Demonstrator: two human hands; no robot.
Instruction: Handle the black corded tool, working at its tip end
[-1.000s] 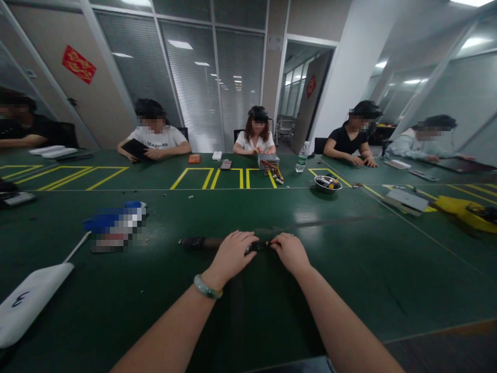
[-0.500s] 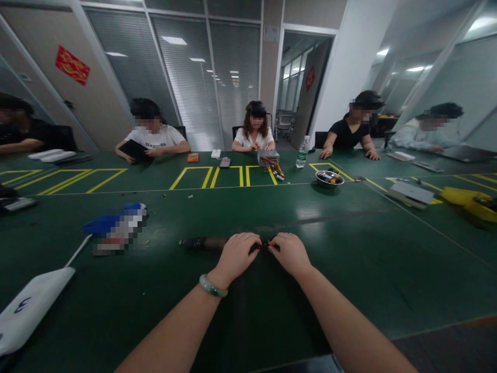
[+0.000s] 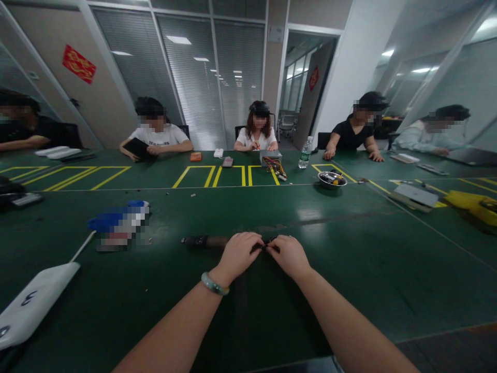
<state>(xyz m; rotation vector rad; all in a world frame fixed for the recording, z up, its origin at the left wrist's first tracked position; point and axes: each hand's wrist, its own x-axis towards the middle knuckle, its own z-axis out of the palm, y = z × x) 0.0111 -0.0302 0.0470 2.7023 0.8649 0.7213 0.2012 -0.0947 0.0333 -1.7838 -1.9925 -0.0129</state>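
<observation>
A long, dark tube-shaped thing (image 3: 215, 242) lies across the green table (image 3: 174, 311); its left part is black with a small tip, then comes a brown section. I cannot make out its exact kind. My left hand (image 3: 240, 254), with a jade-like bangle on the wrist, is closed over its right part. My right hand (image 3: 289, 254) is closed too, its fingertips pinched at a small black end that meets the left fingertips. The hands cover most of that end.
On the left lie a white power strip (image 3: 39, 303) and a blue-and-white packet (image 3: 120, 225). Farther off stand a metal bowl (image 3: 332, 180) of small parts, a water bottle (image 3: 305, 153) and a grey box with wires (image 3: 271, 157). Several people sit across the table.
The view has shifted slightly, so the scene sits a little farther right. My fingers have moved only slightly at the black end; the tube-shaped thing stays in place.
</observation>
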